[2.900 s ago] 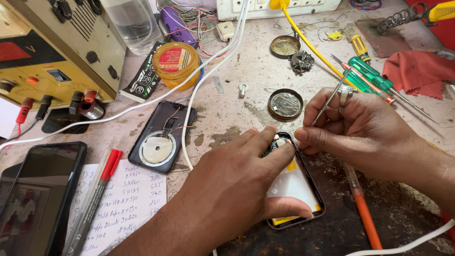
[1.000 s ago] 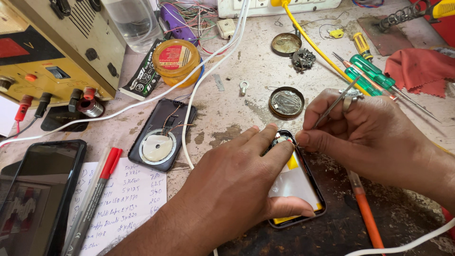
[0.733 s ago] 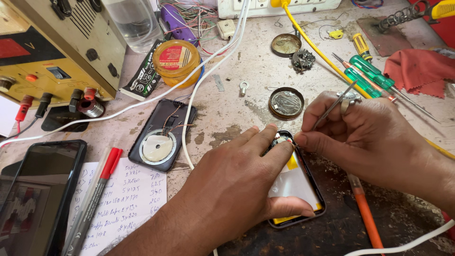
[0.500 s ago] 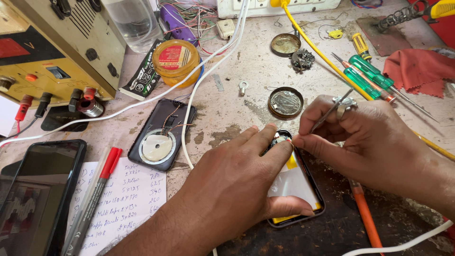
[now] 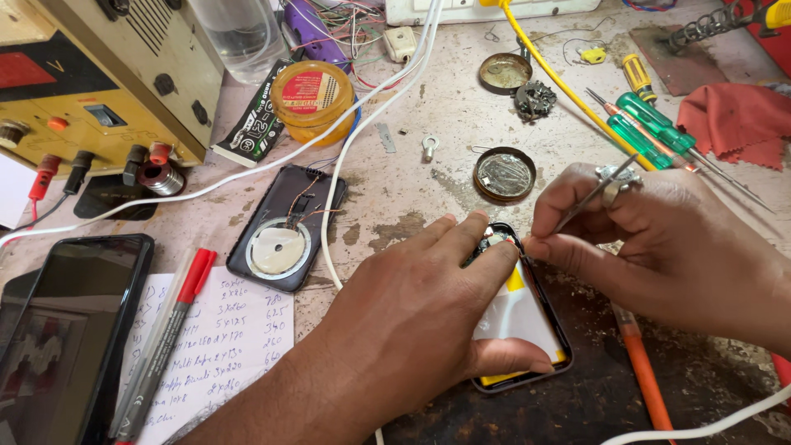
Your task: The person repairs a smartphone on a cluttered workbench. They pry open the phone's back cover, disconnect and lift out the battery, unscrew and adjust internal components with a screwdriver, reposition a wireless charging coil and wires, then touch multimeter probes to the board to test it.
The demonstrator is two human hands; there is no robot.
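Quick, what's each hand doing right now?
Left hand: flat, pressing down the opened phone, gripping nothing.
Right hand: closed, pinching tweezers at the phone's top end.

The opened phone point(image 5: 521, 321) lies flat on the dark mat, back off, its white-and-yellow battery showing. My thin metal tweezers point(image 5: 595, 194) slant down toward its top edge.

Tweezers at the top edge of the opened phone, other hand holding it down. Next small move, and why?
Probably ease the tweezers tip a little further into the top end of the opened phone. The right hand pinches them with the tip at that corner, by small exposed parts. The left hand lies flat across the phone with its thumb at the bottom edge, so it looks steady enough.
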